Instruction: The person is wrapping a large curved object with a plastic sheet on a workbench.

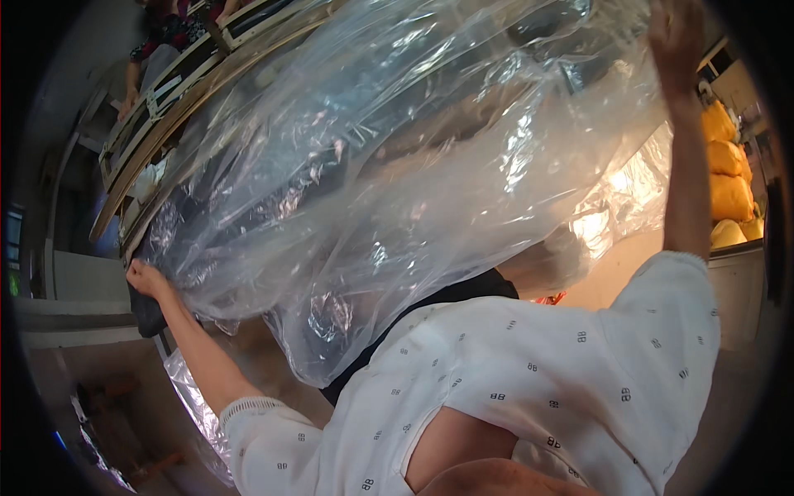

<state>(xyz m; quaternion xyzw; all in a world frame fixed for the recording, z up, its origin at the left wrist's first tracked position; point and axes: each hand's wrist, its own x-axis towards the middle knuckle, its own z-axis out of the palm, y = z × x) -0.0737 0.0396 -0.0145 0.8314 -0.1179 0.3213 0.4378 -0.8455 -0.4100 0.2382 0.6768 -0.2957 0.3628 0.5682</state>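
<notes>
Middle: Because it looks floppy, the large, clear, crinkled plastic sheet [447,198] is probably spanned wide to stay spread.
Left edge: bare left hand [148,279], clenched on the sheet.
Right edge: bare right hand [676,40], grip unclear.

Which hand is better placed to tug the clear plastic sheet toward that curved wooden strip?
Probably the left hand: it looks closed on the clear plastic sheet's left edge, near the curved wooden strip's lower end. The right hand is at the upper right, across the sheet from the strip.
</notes>
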